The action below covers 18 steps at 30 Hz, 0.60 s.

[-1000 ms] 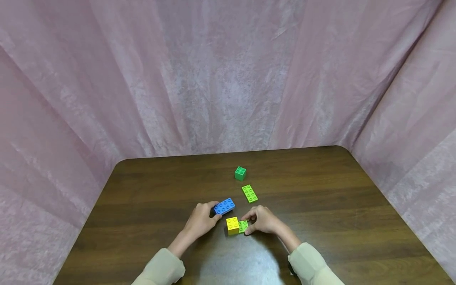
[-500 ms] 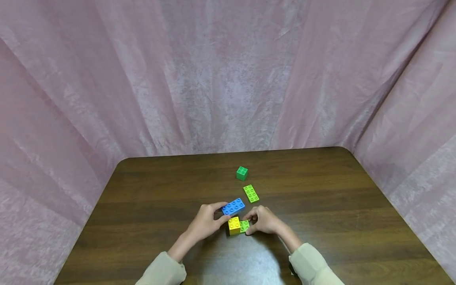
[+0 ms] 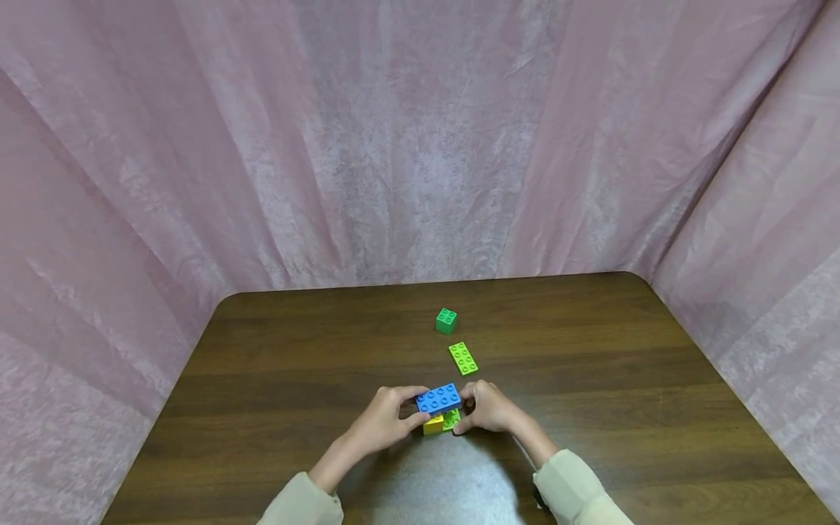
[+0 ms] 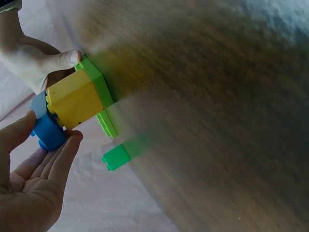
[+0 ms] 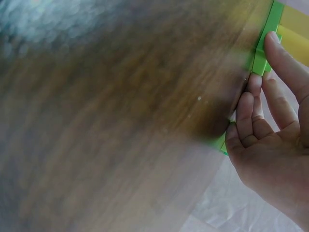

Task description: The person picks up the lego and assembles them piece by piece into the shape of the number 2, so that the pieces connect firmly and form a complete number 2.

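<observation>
My left hand (image 3: 383, 419) pinches a blue brick (image 3: 439, 398) between thumb and fingers, above a yellow brick (image 3: 433, 425). In the left wrist view the blue brick (image 4: 48, 128) is at the yellow brick's (image 4: 75, 96) studded top; whether it is pressed on, I cannot tell. The yellow brick stands on one end of a flat light green plate (image 3: 451, 418). My right hand (image 3: 488, 408) pinches the other end of that plate. In the right wrist view its thumb lies on the plate (image 5: 260, 58).
A second light green plate (image 3: 463, 358) lies on the wooden table (image 3: 295, 350) beyond my hands. Farther back sits a dark green brick (image 3: 446, 321). Pink curtains (image 3: 420, 146) hang behind the table and along its sides.
My left hand has brought the blue brick rightward and then over the yellow brick, which it now partly covers in the head view. The right hand keeps its hold on the plate.
</observation>
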Each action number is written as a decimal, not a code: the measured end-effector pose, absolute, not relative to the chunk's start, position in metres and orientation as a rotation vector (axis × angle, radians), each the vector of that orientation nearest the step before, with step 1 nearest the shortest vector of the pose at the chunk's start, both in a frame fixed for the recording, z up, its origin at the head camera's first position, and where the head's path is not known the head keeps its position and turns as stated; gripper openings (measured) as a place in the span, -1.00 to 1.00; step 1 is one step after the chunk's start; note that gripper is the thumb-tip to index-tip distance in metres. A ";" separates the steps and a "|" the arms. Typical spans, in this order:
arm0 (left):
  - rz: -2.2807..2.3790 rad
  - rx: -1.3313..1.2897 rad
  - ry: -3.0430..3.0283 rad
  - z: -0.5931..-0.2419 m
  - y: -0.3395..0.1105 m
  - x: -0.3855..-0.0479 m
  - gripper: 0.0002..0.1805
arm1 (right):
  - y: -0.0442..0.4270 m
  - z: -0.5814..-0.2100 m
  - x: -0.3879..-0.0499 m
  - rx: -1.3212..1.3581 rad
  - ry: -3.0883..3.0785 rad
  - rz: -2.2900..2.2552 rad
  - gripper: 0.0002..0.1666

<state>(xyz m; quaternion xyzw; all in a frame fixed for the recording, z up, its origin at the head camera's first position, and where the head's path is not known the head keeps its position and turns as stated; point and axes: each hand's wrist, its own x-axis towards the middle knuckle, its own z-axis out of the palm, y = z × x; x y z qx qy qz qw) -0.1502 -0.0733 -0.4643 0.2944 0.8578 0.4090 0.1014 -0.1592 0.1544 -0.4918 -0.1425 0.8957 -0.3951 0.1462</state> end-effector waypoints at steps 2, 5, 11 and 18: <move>1.205 0.861 2.525 -0.464 -0.073 -0.150 -0.61 | 0.154 -0.492 -0.160 -0.401 2.574 -1.137 -0.66; 1.200 0.861 2.517 -0.464 -0.072 -0.149 -0.61 | 0.154 -0.493 -0.160 -0.397 2.573 -1.137 -0.65; 1.208 0.853 2.497 -0.464 -0.072 -0.147 -0.62 | 0.154 -0.493 -0.160 -0.392 2.580 -1.143 -0.63; 1.203 0.849 2.484 -0.463 -0.071 -0.147 -0.60 | 0.154 -0.493 -0.160 -0.386 2.564 -1.147 -0.62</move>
